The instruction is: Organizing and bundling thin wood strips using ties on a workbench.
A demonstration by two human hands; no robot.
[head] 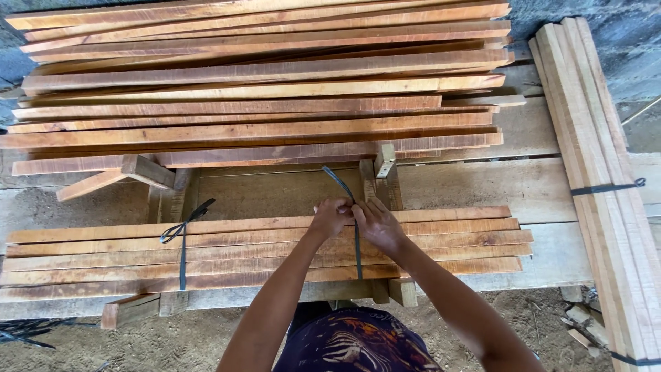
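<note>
Head view looks straight down on two bare forearms that meet over a flat bundle of wooden slats (427, 241). The left hand (330, 217) is curled shut, its fingers pinched on a dark plastic strap (357, 248) at the far edge of the bundle. The right hand (377, 224) touches it knuckle to knuckle, fingers bent and closed on the same strap, thumb pressing towards the left hand. From the pinch, one loose end of the strap rises up and away to the left beyond the fingers, while the rest runs down across the slats towards the person's body, directly beneath the right wrist.

Well to the left of the left hand, a second dark strap (183, 241) already circles the same bundle, its knotted ends sticking up at the far edge. The bundle lies on a rough plank bench (537, 193), whose bare boards show beyond the hands and to the right of them. Farther out past both hands lies a wide loose stack of long reddish slats (261, 89), laid crosswise. Far to the right of the right hand, another tied bundle (592, 138) runs lengthwise, bound by a dark band (606, 187). Sandy ground (206, 337) shows below the forearms, near the person's patterned clothing (351, 344).
</note>
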